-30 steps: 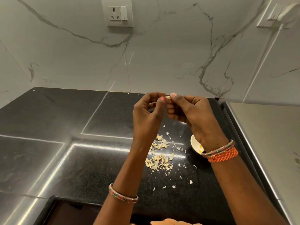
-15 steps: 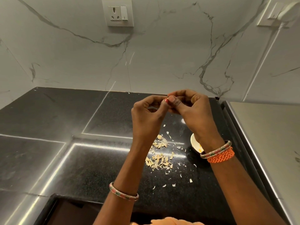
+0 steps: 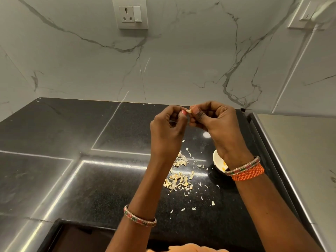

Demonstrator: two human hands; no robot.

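Note:
Both hands are raised together above the black countertop (image 3: 87, 179). A small pale garlic clove (image 3: 189, 111) shows between the fingertips. My right hand (image 3: 214, 122) pinches it between thumb and forefinger. My left hand (image 3: 167, 130) has curled fingers, and its thumb and fingertip touch the clove's left end. Most of the clove is hidden by the fingers. Below the hands lies a pile of dry garlic skins (image 3: 179, 177) on the counter. A small white bowl (image 3: 217, 160) sits at the right, partly hidden by my right wrist.
A marble wall with a socket (image 3: 132, 13) rises behind the counter. A steel surface (image 3: 300, 160) adjoins the counter on the right. Loose skin flakes (image 3: 212, 203) are scattered toward the front edge.
The hands stayed together at the same spot. The clove, hidden by fingers half a second ago, shows again between the fingertips as the fingers turned it.

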